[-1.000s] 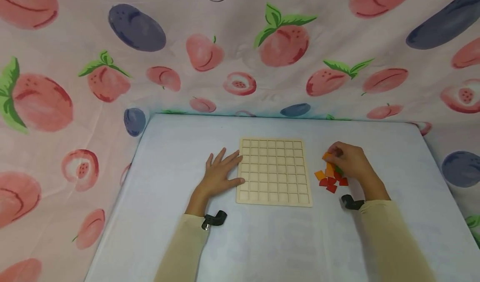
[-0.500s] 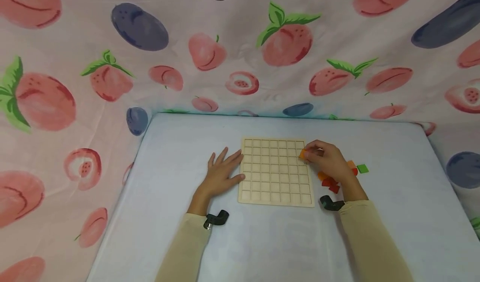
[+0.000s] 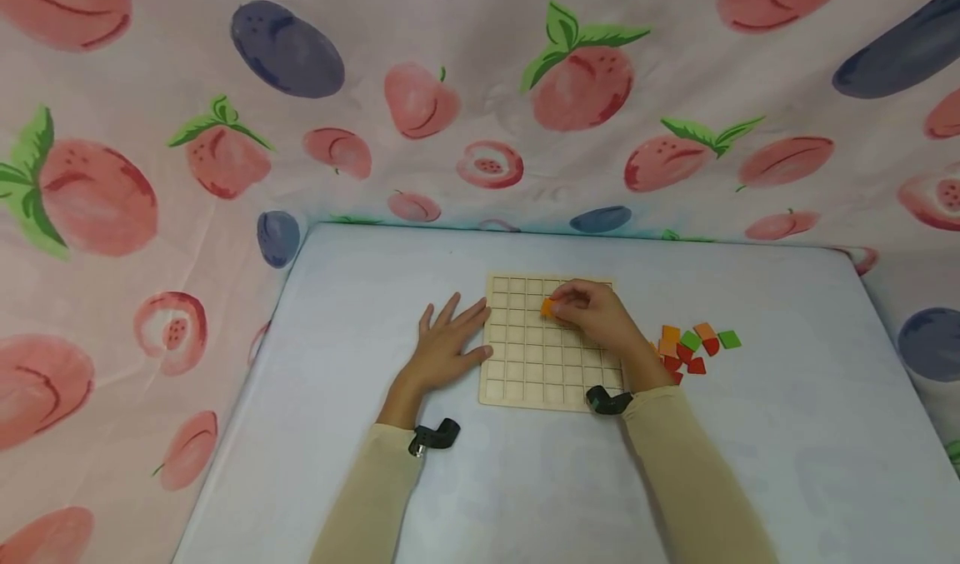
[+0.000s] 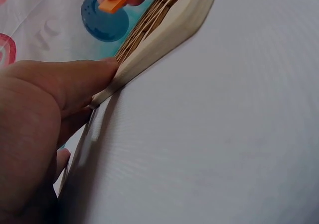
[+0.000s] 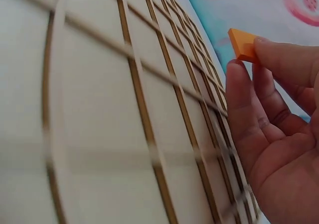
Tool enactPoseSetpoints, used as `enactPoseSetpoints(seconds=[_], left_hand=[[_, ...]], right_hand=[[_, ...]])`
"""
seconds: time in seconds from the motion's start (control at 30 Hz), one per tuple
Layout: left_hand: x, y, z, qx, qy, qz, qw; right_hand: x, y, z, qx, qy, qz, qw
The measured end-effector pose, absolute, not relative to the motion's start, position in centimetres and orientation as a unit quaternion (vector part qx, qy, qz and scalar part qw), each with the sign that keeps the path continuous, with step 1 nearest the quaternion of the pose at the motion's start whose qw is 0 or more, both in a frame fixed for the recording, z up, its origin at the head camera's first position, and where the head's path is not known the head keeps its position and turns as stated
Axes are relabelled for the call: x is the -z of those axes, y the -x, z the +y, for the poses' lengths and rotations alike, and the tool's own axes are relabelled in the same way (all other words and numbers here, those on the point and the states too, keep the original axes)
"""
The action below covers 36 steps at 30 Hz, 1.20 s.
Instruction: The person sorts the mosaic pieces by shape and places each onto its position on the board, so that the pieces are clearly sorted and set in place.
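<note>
A pale wooden board (image 3: pixel 525 372) divided into a grid of square cells lies on the table. My left hand (image 3: pixel 444 349) rests at its left edge with spread fingers, the thumb and fingertips touching the rim. Over the upper middle of the grid, my right hand (image 3: pixel 596 318) pinches an orange tile (image 3: pixel 549 308) between thumb and fingers. The right wrist view shows this orange tile (image 5: pixel 244 46) as a thin flat piece held above the cells. In the left wrist view the same tile (image 4: pixel 113 3) is off the board, beyond the left thumb (image 4: pixel 94 77).
To the right of the board lies a loose pile of small tiles: orange (image 3: pixel 670 333), red (image 3: pixel 697 366) and green (image 3: pixel 729 339). My right forearm partly covers it. A fruit-print cloth (image 3: pixel 450 114) hangs behind the white table (image 3: pixel 510 489).
My right hand has gone left from the tile pile to above the board, carrying the orange tile. A green tile now lies apart at the pile's right. My left hand stays at the board.
</note>
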State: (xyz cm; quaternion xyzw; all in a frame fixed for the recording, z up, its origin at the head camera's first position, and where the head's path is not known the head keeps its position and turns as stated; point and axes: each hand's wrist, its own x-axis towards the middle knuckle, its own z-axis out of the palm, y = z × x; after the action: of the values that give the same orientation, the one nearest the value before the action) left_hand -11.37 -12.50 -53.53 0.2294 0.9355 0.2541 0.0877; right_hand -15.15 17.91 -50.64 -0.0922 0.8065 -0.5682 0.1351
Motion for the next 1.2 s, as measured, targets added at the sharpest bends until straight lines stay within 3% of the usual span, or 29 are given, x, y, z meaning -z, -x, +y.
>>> enactPoseSetpoints(seconds=[0.37, 0.67, 1.2], left_hand=[[53.7, 11.5, -12.6, -0.274, -0.233, 0.93, 0.079], [53.8, 11.5, -12.7, -0.269, -0.238, 0.932, 0.055], [54.3, 12.0, -12.6, -0.292, -0.207, 0.934, -0.007]], right_hand=[[51.1, 15.8, 13.8, 0.632, 0.051, 0.759, 0.152], [51.8, 16.6, 10.9, 0.603, 0.057, 0.786, 0.126], [51.9, 16.6, 10.1, 0.506, 0.069, 0.851, 0.12]])
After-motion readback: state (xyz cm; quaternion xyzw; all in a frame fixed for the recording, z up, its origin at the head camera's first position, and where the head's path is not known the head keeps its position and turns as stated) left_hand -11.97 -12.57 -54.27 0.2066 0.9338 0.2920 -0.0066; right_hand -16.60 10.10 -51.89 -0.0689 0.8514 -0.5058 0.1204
